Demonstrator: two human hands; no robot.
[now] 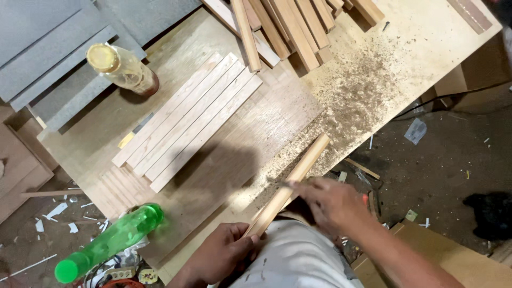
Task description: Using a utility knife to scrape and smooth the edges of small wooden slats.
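Note:
My left hand [224,253] grips the near end of a long pale wooden strip [298,173] that slants up to the right across the edge of the plywood worktop [256,133]. My right hand [330,205] is blurred and rests on the strip's middle, closed around something small that I cannot make out. Sawdust [357,90] covers the board around the strip's far end.
Several flat wooden slats [186,120] lie side by side mid-board. A pile of sticks [288,26] sits at the top. An amber bottle [122,68] stands upper left; a green bottle [112,240] lies lower left. Grey panels [48,58] are stacked at the left.

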